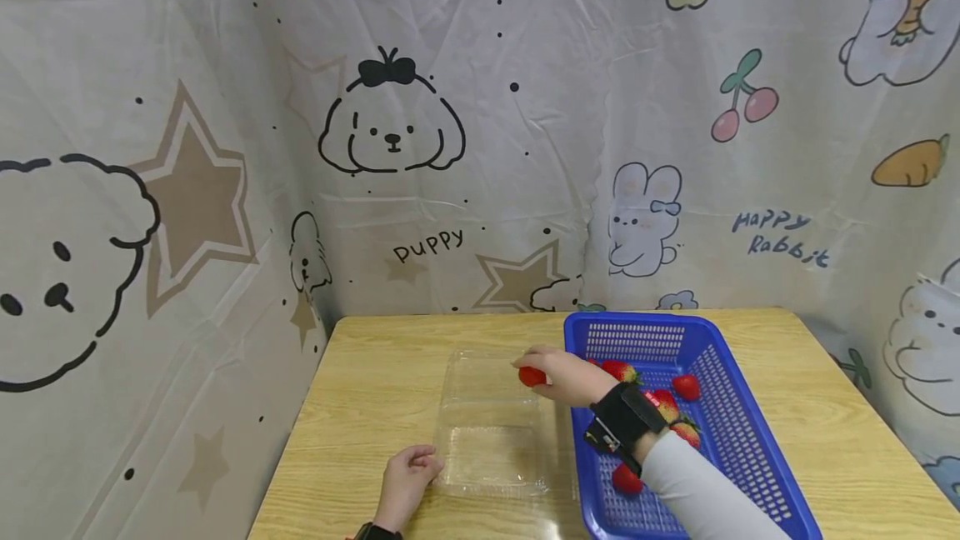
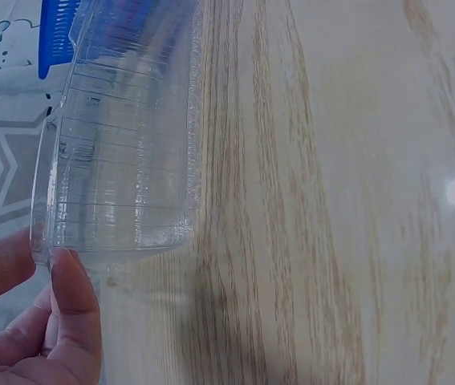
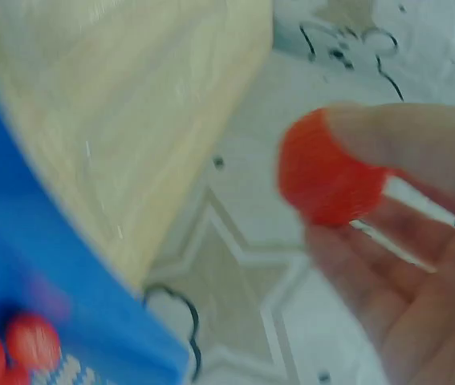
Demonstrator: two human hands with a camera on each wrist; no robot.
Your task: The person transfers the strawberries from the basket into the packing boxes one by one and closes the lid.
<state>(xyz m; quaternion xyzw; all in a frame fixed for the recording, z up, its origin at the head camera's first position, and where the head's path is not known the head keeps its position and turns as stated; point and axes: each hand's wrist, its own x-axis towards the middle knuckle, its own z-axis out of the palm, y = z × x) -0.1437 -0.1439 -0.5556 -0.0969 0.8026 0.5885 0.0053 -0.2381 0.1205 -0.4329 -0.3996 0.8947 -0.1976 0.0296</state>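
Observation:
A red strawberry (image 1: 532, 376) is pinched between the thumb and fingers of my right hand (image 1: 568, 377), above the back part of a clear plastic clamshell box (image 1: 491, 458). The right wrist view shows the strawberry (image 3: 323, 172) held at the fingertips. The box lies unfolded on the table, its lid half towards the back. At its front left corner, my left hand (image 1: 407, 480) pinches the rim, as the left wrist view of the box (image 2: 123, 160) shows. No fruit is visible inside it.
A blue plastic basket (image 1: 637, 318) stands right of the box under my right forearm. Several strawberries lie in it, among them one near the front (image 1: 627, 480) and one farther back (image 1: 686, 387). A printed curtain (image 1: 450, 207) hangs behind the wooden table (image 1: 375, 373).

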